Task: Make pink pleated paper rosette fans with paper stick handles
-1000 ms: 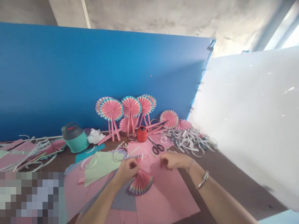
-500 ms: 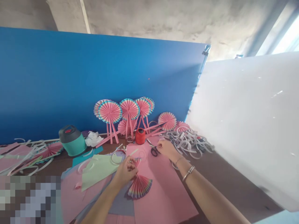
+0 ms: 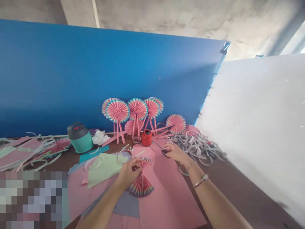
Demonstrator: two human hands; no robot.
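Note:
My left hand [image 3: 130, 171] pinches a pleated pink paper fan [image 3: 142, 186] near its narrow middle, where the folds spread out above and below. The fan's edges carry rainbow-coloured bands. Above the pink paper sheet [image 3: 166, 197], my right hand [image 3: 175, 153] is closed on the dark handles of the scissors [image 3: 164, 152]. Their blades point up and left, toward a red thread spool [image 3: 146, 138]. Part of the handles is hidden by my fingers.
Round pink paper fans [image 3: 117, 110] on sticks lean against the blue partition [image 3: 71, 73]. A pile of white paper strips [image 3: 197, 144] lies at right. Green paper [image 3: 102, 170], a teal-and-grey container [image 3: 81, 140] and crumpled white tissue [image 3: 100, 137] are at left. A white panel [image 3: 259, 127] borders the right.
My right hand has closed around the scissors' handles, and the scissors have turned slightly. My left hand still pinches the fan, whose upper part is spread wider. The view has shifted a little left.

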